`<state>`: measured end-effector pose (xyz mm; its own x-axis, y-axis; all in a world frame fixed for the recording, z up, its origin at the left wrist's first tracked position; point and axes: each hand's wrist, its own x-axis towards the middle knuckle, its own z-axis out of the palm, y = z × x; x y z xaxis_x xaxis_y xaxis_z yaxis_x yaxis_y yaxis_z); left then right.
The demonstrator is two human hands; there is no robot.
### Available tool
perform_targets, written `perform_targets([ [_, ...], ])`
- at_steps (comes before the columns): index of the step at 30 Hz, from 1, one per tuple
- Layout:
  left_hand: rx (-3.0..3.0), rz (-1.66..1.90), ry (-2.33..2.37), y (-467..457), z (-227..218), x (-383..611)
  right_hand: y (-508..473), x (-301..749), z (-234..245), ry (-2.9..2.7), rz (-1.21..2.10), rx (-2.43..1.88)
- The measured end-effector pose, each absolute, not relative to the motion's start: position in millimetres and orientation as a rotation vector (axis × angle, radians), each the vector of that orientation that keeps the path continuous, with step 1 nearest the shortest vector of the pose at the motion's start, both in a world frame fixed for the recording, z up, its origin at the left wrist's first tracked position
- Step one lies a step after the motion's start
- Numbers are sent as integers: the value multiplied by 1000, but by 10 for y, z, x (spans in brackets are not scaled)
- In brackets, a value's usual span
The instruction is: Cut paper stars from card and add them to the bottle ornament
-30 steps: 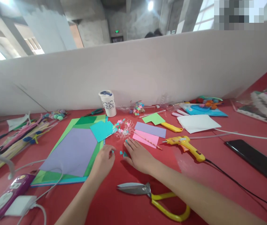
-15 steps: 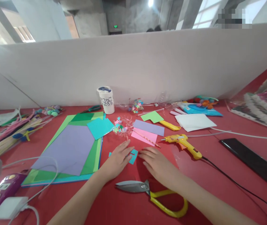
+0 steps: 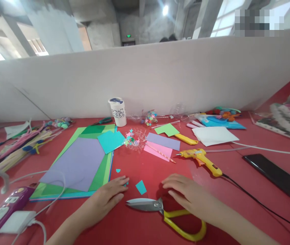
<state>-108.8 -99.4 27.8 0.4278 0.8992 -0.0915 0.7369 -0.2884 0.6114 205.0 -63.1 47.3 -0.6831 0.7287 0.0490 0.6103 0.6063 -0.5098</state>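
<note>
My left hand (image 3: 110, 194) lies palm down on the red tabletop, fingers stretched out, with a bit of blue paper showing at its fingertips. To its right lies a small blue paper piece (image 3: 141, 187), and a tinier blue scrap (image 3: 118, 170) rests just beyond the hand. My right hand (image 3: 182, 189) is also open and holds nothing, its fingers slightly bent above the table. Below it are yellow-handled scissors (image 3: 157, 206), whose blades point left and are almost closed. The right forearm passes beside the scissors' handles.
Purple and green paper sheets (image 3: 77, 166) are stacked at left. A yellow glue gun (image 3: 203, 160) with a black cord lies right, near a black phone-like slab (image 3: 274, 178). Behind stand a white cup (image 3: 118, 114), star confetti (image 3: 132, 139) and a yellow cutter (image 3: 186, 139). A purple power strip (image 3: 8, 207) sits front left.
Both hands have drawn back toward me and apart. The blue paper piece now lies uncovered between them, nearer the scissors. The view has shifted slightly.
</note>
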Motion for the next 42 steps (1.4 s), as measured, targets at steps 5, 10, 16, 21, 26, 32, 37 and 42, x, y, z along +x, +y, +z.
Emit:
perform_targets([
  [5, 2066, 547, 1610, -871, 237, -1038, -841, 2116, 484, -2623, 800, -1192],
  [10, 2172, 438, 1579, -675, 129, -906, -890, 2080, 387, -2594, 769, -1266],
  [16, 2235, 369, 1354, -603, 224, -845, -862, 2251, 279, -2523, 573, -1131],
  [21, 2180, 385, 1104, -755, 328, -796, -732, 2508, 300, -2221, 239, -1233],
  [26, 1856, 524, 1011, -1020, 382, -970, -698, 2581, 302, -2180, 202, -1225],
  [32, 1585, 651, 1098, -1135, 347, -1120, -706, 2486, 240, -2205, 275, -1216],
  [37, 1818, 565, 1046, -1062, 363, -928, -703, 2402, 273, -2216, 422, -1213],
  [42, 1773, 454, 926, -1060, 387, -938, -738, 2416, 257, -2223, 523, -1206],
])
